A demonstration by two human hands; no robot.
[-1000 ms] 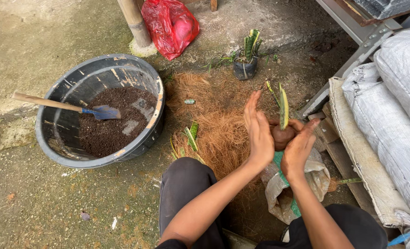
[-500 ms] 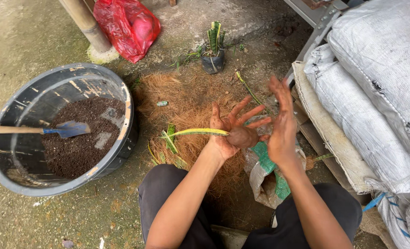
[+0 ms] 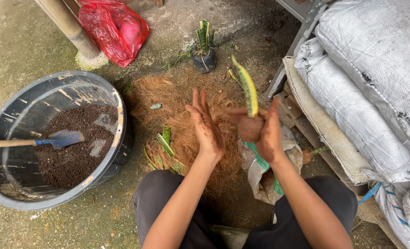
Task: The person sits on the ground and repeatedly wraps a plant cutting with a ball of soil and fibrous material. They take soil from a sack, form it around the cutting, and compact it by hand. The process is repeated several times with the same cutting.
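Big grey sacks [image 3: 380, 78] fill the right of the frame; at left the basin [image 3: 11, 184] holds dark soil and a trowel [image 3: 60, 138]. A fibre pile [image 3: 186, 124] spreads mid-frame, with a red bag [image 3: 115, 30] and a small potted plant [image 3: 204, 50] above it. Now the cutting [image 3: 249, 92]: centre-right, long axis upright, leaf tip up, root ball low. Right hand [image 3: 267, 133] is wrapped around that root ball. Left hand [image 3: 207, 127] is just beside, fingers spread flat, holding nothing, not touching.

Glossy red plastic bag [image 3: 115, 28] beside a scuffed matt plastic tub [image 3: 117, 138] of crumbly soil. Coarse woven sacks [image 3: 375, 69]; dry, stringy coconut fibre [image 3: 177, 110]; rough concrete floor [image 3: 11, 41].
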